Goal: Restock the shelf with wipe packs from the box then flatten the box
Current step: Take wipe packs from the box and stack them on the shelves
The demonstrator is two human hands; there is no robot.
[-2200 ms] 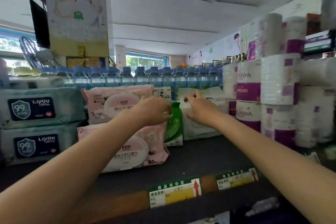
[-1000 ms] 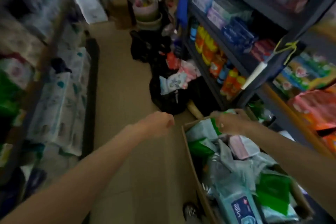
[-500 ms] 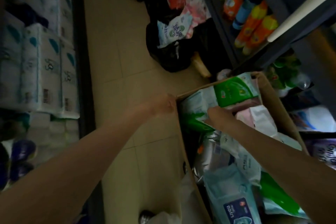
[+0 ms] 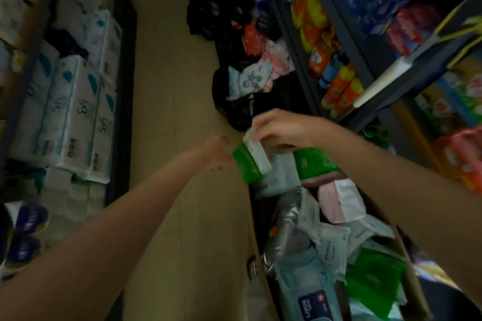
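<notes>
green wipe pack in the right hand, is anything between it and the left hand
Nothing visible does. The right hand grips the green wipe pack from above, lifted over the far end of the box. The left hand is just beside the pack's left edge, with only bare floor below the narrow gap.

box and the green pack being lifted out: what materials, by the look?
Box: brown corrugated cardboard, matte; plain tan wall with a thin raw edge.
Green pack, gripped by the right hand: likely soft plastic film, slightly glossy; it creases and catches light. Blur leaves that open.
</notes>
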